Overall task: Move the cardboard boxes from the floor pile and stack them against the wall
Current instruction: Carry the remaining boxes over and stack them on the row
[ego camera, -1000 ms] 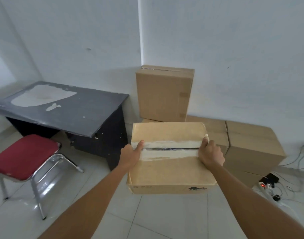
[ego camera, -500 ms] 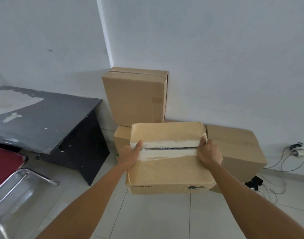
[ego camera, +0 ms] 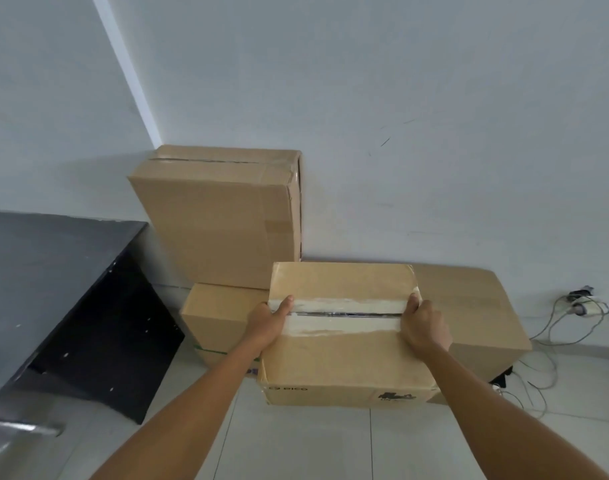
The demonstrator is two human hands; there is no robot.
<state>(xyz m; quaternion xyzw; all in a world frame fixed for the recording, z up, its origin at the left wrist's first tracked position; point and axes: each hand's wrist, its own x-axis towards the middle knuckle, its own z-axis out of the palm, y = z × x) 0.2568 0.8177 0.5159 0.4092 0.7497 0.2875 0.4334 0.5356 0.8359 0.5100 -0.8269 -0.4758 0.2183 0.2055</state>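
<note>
Carried box (ego camera: 341, 362) between left hand (ego camera: 265, 323) and right hand (ego camera: 424, 327), one at each side edge. Beyond the left hand: upright box (ego camera: 220, 223) on lower box (ego camera: 220, 317), against the wall (ego camera: 434, 133). Behind the right hand: floor box (ego camera: 476, 313); cables (ego camera: 573, 308) farther right. Desk (ego camera: 47, 271) left of the left hand.

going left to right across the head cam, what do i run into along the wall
black desk → upright box on the corner stack → carried box → low box against the wall → plugs and cables
</note>
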